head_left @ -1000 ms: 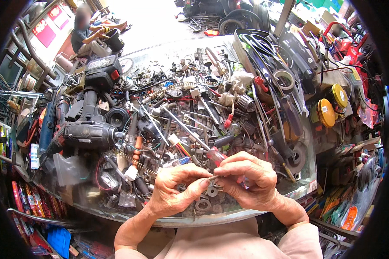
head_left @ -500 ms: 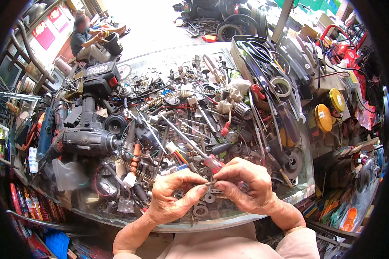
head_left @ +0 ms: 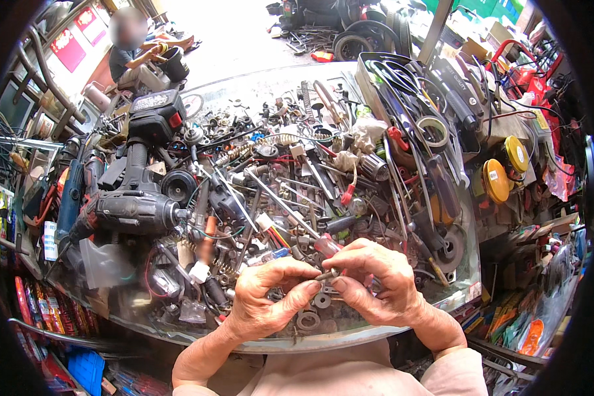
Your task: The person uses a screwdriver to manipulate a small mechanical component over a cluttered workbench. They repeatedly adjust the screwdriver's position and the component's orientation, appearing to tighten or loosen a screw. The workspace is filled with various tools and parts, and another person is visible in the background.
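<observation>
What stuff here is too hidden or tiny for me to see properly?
Head view, small metal piece: left hand and right hand partly cover it, hiding its full shape.
Head view, red screwdriver handle: its end goes behind the right hand.
Head view, pile of parts: many too small to name.
Head view, pale shirt: cut off by the lower edge.

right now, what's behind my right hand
A red screwdriver handle partly shows beyond your right hand; the stretch behind the fingers, and anything else there, is covered.

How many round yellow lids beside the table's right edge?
2: a nearer lid, and a farther lid behind it, to its right. More may be hidden.
</observation>
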The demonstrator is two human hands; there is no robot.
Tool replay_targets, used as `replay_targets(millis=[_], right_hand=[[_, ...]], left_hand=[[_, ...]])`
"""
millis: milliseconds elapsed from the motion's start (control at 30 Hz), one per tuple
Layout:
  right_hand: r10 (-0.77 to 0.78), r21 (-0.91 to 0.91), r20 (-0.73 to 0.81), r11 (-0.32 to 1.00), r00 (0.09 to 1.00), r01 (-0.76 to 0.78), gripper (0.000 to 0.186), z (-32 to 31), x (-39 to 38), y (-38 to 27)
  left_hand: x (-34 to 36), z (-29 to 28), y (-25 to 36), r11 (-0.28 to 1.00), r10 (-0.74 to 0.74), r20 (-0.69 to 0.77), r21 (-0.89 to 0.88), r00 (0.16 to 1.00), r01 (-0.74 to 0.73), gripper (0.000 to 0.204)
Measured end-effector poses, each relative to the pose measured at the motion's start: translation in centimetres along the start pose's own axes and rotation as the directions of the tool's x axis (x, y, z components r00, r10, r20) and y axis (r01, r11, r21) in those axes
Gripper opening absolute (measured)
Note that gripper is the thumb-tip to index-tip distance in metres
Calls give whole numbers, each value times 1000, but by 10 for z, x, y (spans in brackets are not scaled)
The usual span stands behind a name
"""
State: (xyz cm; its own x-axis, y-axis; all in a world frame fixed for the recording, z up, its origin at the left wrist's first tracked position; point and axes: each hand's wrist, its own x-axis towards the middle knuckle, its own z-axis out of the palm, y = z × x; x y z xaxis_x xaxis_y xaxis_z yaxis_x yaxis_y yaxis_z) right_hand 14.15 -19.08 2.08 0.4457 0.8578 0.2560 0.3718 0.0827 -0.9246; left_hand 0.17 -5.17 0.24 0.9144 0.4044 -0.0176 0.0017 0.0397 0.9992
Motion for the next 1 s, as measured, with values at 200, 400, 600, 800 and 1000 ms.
replay_targets(millis=[200, 400, 600, 800, 1000], right_hand=[[77, -12, 18, 997, 997, -77, 19, -3, -4, 2], [124, 74, 32, 989, 992, -126, 19, -1, -2, 1], [0, 8, -40, 1000, 999, 0, 18, 2, -2, 5], [14, 29, -36, 1000, 999, -13, 18, 2, -1, 4], [-29, -12, -31, 1000, 999, 29, 18, 1, -1, 0]], left_hand=[[1, 0, -1, 997, 30, 63, 70, 998, -35, 16], [4, -3, 9, 928, -197, 57, -312, 979, 204, 22], [4, -4, 5, 910, -140, 80, -382, 987, 160, 28], [4, -7, 7, 899, -232, 129, -350, 964, 263, 22], [3, -6, 3, 960, -174, 53, -214, 983, 182, 24]])
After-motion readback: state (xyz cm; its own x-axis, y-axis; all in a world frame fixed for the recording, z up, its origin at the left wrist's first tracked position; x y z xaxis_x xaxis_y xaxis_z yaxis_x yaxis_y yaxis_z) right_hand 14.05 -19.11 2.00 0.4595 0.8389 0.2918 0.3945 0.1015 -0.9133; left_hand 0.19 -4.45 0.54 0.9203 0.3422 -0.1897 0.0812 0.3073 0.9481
